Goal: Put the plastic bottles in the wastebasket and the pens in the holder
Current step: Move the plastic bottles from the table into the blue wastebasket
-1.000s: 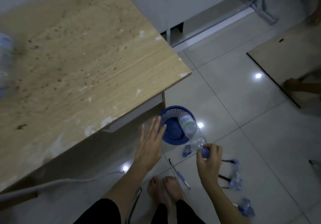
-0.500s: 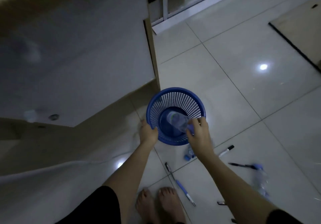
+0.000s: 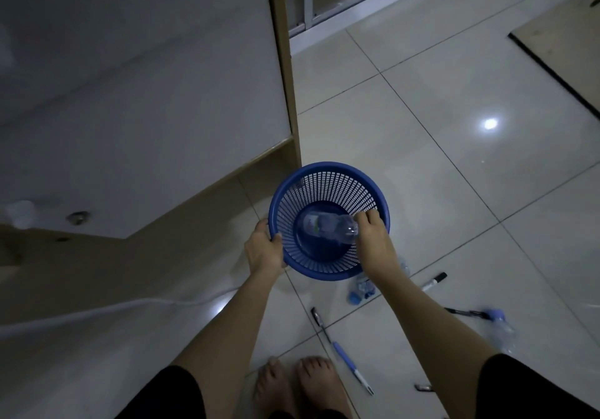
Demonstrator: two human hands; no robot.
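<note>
A round blue mesh wastebasket (image 3: pixel 328 176) stands on the tiled floor beside the desk's side panel. My left hand (image 3: pixel 263 249) grips its near-left rim. My right hand (image 3: pixel 373 240) reaches over the right rim and holds the neck end of a clear plastic bottle (image 3: pixel 319 223) that lies on the basket's bottom. Another small bottle (image 3: pixel 361 288) lies on the floor just behind my right forearm, and a third (image 3: pixel 501 329) lies at the right. Pens lie scattered: a black marker (image 3: pixel 435 280), a black pen (image 3: pixel 464 312), a blue-and-white pen (image 3: pixel 349 363) and a dark pen (image 3: pixel 317 316).
A desk (image 3: pixel 146 93) looms over the left half, its wooden side panel (image 3: pixel 287 71) just behind the basket. A white cable (image 3: pixel 97 311) runs along the floor at the left. My bare feet (image 3: pixel 298 383) stand at the bottom. A wooden board (image 3: pixel 565 48) lies at the far right.
My view has dropped below the desktop. My left hand has taken hold of the basket's rim, and my right hand has lowered the bottle from above the basket to its bottom.
</note>
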